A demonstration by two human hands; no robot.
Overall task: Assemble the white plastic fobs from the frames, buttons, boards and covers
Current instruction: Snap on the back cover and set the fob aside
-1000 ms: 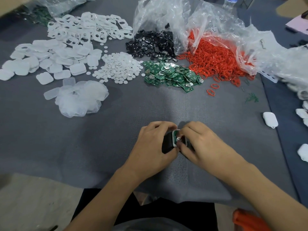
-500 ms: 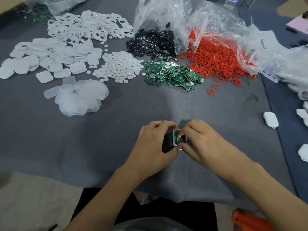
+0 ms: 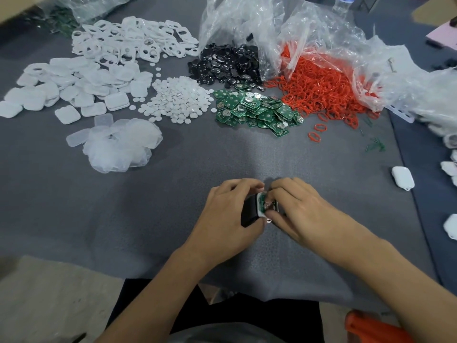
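fob: I see the half-built fob (image 3: 264, 203) at lower centre of the frame, green board showing in its white shell, on a black block (image 3: 249, 211).
left hand (image 3: 226, 219): curled round the black block, holding it.
right hand (image 3: 300, 211): fingertips pinching the fob.
boards (image 3: 254, 108): green heap, upper centre.
buttons (image 3: 178, 100): white discs just left of the boards.
frames (image 3: 133, 42): upper left.

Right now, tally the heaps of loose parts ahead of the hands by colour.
White: 3, frames, covers, round buttons
Translucent: 1, pads
Black: 1, pieces
Green: 1, boards
Red: 1, rings
Total: 7
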